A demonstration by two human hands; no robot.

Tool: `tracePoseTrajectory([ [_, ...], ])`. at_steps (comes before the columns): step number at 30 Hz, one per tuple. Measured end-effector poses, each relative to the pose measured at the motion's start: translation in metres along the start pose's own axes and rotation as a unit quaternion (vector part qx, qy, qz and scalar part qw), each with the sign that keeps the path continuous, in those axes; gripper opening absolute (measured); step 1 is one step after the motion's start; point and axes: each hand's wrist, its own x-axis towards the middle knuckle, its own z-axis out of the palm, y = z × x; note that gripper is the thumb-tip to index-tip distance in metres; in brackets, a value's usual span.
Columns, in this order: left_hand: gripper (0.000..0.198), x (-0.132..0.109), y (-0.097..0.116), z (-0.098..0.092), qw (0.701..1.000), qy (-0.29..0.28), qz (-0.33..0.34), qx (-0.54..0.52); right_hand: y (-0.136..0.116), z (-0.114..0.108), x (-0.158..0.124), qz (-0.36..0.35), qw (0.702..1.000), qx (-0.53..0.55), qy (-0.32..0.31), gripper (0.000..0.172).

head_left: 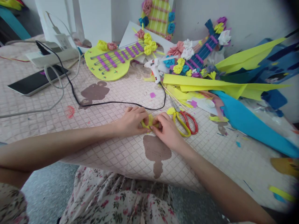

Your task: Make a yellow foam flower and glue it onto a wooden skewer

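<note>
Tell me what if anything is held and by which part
A small yellow piece: left hand at its left side, right hand at its right; the exact grip is partly hidden.

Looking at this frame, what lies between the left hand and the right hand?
In the head view, a small yellow piece, apparently paper, sits between the left hand and the right hand, pinched by both.

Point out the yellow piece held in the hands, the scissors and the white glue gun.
Yellow piece (pixel 150 119): head view, on its exposed middle.
Scissors (pixel 180 111): head view, where the handles meet the blades.
White glue gun (pixel 155 69): head view, on its body.
</note>
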Motion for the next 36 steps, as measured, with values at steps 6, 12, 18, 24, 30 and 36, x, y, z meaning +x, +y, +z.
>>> tracePoseTrajectory([
  [6,0.024,-0.002,-0.001,0.004,1.000,0.017,0.010,0.017,0.002,-0.003,0.001,-0.007,1.000,0.004,-0.003,0.014],
  [12,0.026,-0.001,-0.003,0.000,1.000,-0.006,0.003,-0.012,0.005,-0.004,0.002,-0.020,1.000,0.001,-0.001,0.018],
  [18,0.028,0.004,-0.012,-0.012,0.996,-0.059,0.021,-0.059,0.006,-0.003,0.002,-0.017,1.000,0.002,-0.002,0.017],
  [24,0.007,0.007,-0.015,-0.016,0.993,-0.046,0.040,-0.103,0.006,-0.003,0.001,-0.015,1.000,0.006,-0.002,0.015],
  [30,0.014,0.008,-0.023,-0.016,0.988,-0.043,0.061,-0.133,0.005,-0.003,0.001,-0.012,1.000,0.015,-0.006,0.014],
  [36,0.014,0.007,-0.026,-0.018,0.979,-0.036,0.020,-0.201,0.007,-0.002,0.001,-0.017,1.000,0.024,0.011,0.013],
])
